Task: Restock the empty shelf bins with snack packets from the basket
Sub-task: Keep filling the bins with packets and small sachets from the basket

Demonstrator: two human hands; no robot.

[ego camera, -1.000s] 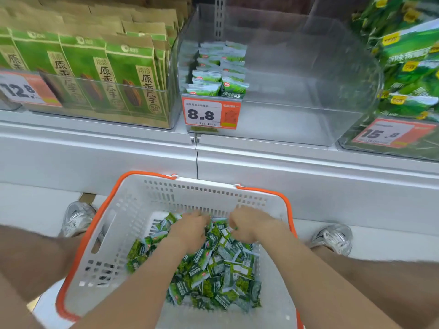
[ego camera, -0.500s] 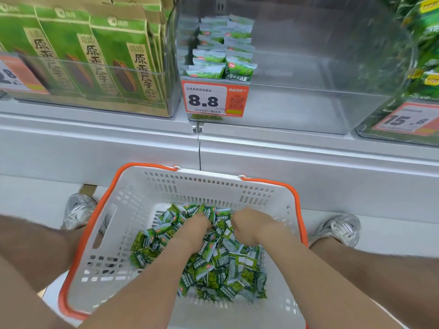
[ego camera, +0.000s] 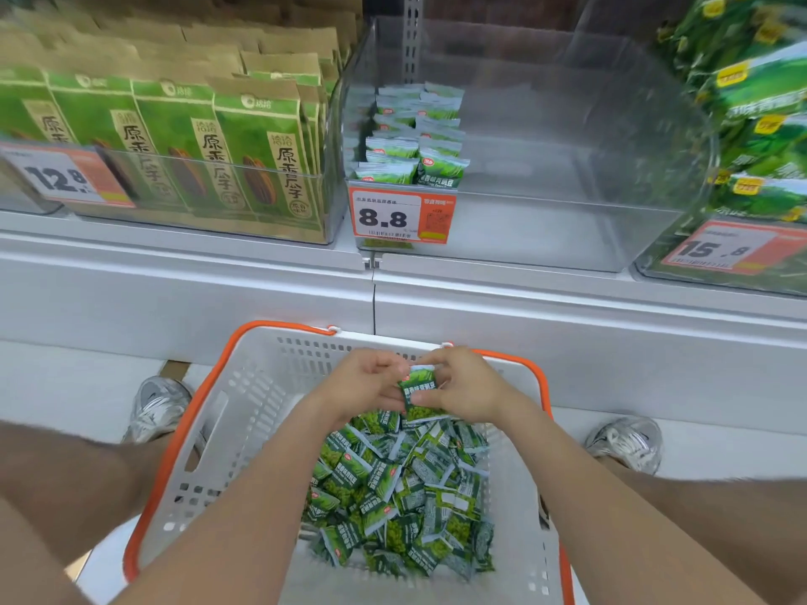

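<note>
1. Over the far half of the basket, just short of its far rim, one green packet is pinched between the left hand and the right hand. Fingers of both hands are curled onto its side edges. Whether a second packet sits behind it cannot be told.
2. The packet is held upright with its printed face toward the camera and its long axis roughly vertical.
3. Under the grip, the loose pile is heaped on the basket floor, mostly toward the middle and near side.
4. Beyond the basket's far rim and higher up, the clear bin is noted. Two standing rows fill only its end above the basket's left half. The stretch above the basket's right half is bare.
5. Judgement: the carry runs up and away from the basket. The right hand is nearer the bare stretch. The upright pose matches the rows, so little turning is expected.
</note>
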